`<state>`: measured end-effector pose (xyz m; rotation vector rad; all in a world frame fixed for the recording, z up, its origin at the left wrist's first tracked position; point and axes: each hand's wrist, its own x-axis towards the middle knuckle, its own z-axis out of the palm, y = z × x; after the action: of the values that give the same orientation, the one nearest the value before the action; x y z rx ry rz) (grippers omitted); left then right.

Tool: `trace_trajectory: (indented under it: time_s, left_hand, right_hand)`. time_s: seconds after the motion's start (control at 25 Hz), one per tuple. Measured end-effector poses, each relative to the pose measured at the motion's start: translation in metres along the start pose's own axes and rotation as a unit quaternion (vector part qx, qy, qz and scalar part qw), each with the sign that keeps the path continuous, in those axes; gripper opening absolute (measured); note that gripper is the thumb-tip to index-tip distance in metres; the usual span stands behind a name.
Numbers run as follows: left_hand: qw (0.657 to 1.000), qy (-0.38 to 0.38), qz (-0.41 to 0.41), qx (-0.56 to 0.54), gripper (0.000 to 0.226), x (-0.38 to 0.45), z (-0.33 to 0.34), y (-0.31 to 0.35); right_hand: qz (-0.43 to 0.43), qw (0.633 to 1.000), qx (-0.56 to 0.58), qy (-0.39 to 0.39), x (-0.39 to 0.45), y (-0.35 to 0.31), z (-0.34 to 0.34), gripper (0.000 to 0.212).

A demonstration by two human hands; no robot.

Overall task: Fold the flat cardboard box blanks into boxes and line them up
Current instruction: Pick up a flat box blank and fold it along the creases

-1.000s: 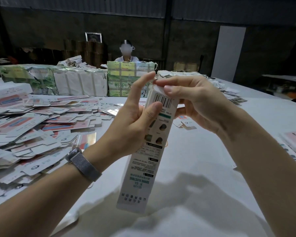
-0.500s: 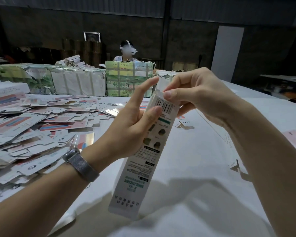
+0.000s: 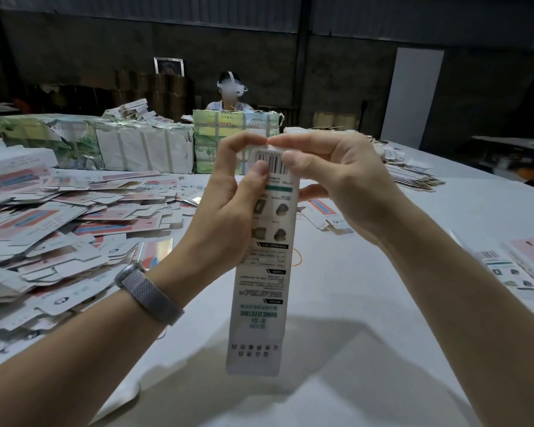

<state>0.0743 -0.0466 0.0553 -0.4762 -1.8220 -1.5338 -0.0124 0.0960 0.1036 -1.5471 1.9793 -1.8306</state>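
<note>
A long, narrow printed cardboard box (image 3: 264,257) is held upright above the desk (image 3: 367,288), pinched at its barcoded top by left hand (image 3: 225,217) and right hand (image 3: 336,186).

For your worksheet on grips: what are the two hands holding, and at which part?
Both hold one long white box near its top, barcoded end: left hand round the upper left edge, right hand pinching the top flap.
</note>
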Motion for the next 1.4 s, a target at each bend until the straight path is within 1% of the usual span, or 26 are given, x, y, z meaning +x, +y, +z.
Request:
trace_trajectory:
  time_s: [0.16,0.28,0.4,0.48,0.56,0.64,0.72,0.8,0.96,1.08,1.2,1.28,1.4]
  left_hand:
    - [1.0,0.004,-0.011,0.002,0.016,-0.001,-0.001,0.002]
    - [0.999,0.009,-0.027,-0.032,0.014,-0.001,0.002,0.003]
    - [0.998,0.014,-0.04,-0.054,0.014,0.0,0.007,0.003]
    - [0.999,-0.008,-0.03,-0.013,0.015,0.001,0.006,0.004]
    - [0.997,-0.049,-0.032,0.055,0.019,0.002,0.002,0.005]
    - [0.991,-0.083,-0.039,0.1,0.022,0.003,-0.002,0.007]
    - [0.989,-0.099,-0.041,0.107,0.023,0.002,-0.004,0.007]
    - [0.99,-0.101,-0.038,0.094,0.022,0.002,-0.004,0.007]
    - [0.994,-0.073,-0.026,0.08,0.015,0.003,-0.001,0.004]
    - [0.997,-0.021,-0.011,0.067,0.008,0.005,-0.001,0.003]
    - [0.998,0.018,-0.024,0.059,0.006,0.005,0.0,0.002]
    - [0.996,0.028,-0.031,0.078,0.003,0.004,0.0,0.002]
    - [0.995,0.031,-0.029,0.089,0.002,0.005,0.001,0.001]
  right_hand:
    - [-0.036,0.999,-0.02,0.026,0.0,0.007,0.007,0.018]
    - [-0.054,0.998,-0.017,0.033,0.0,0.008,0.01,0.016]
    - [-0.053,0.996,0.001,0.065,-0.001,0.006,0.014,0.017]
    - [-0.032,0.997,0.007,0.067,0.0,0.001,0.011,0.015]
    - [0.002,0.998,0.01,0.056,0.0,-0.003,0.005,0.01]
    - [0.027,0.998,0.022,0.044,0.0,-0.005,0.001,0.012]
    - [0.038,0.999,0.018,0.031,0.0,-0.007,0.0,0.011]
    - [0.036,0.999,-0.009,0.021,0.001,-0.009,-0.002,0.01]
    - [-0.022,0.997,-0.068,0.043,0.002,-0.007,0.001,0.013]
    - [-0.053,0.995,-0.049,0.066,0.002,0.0,0.011,0.011]
    - [-0.079,0.992,-0.05,0.079,0.001,0.007,0.02,0.009]
    - [-0.091,0.99,-0.063,0.087,0.002,0.008,0.021,0.009]
    - [-0.086,0.989,-0.078,0.093,0.001,0.007,0.021,0.011]
